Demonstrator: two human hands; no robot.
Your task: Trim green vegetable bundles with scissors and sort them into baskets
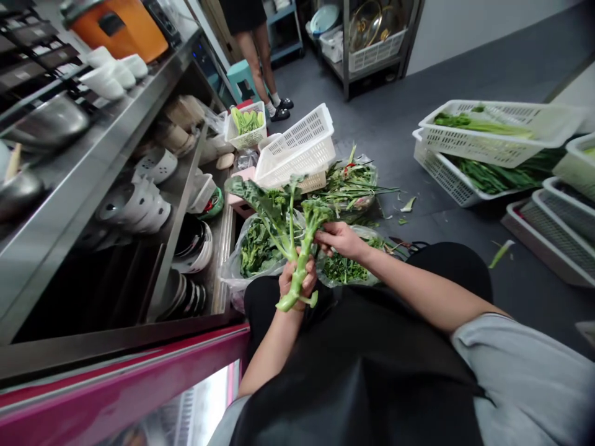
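Observation:
A thick, pale green broccoli stalk [301, 272] with leaves and small florets at its top stands tilted over my lap. My left hand [297, 277] is closed around the stalk's middle, its cut lower end pointing towards me. Beside the florets, my right hand [343, 240] is closed in a pinch against the stalk's right side; what lies between its fingertips is hidden. Below on the left is a clear plastic bag of leafy broccoli pieces [258, 251]. Another bag of chopped greens [344, 267] lies under my right hand.
A heap of vegetable trimmings [351, 183] lies beyond my hands, beside a tilted white basket [297, 148]. White baskets of greens [483, 139] stand on the right. Steel shelving [106, 142] with bowls runs along the left. A person [255, 56] stands at the back.

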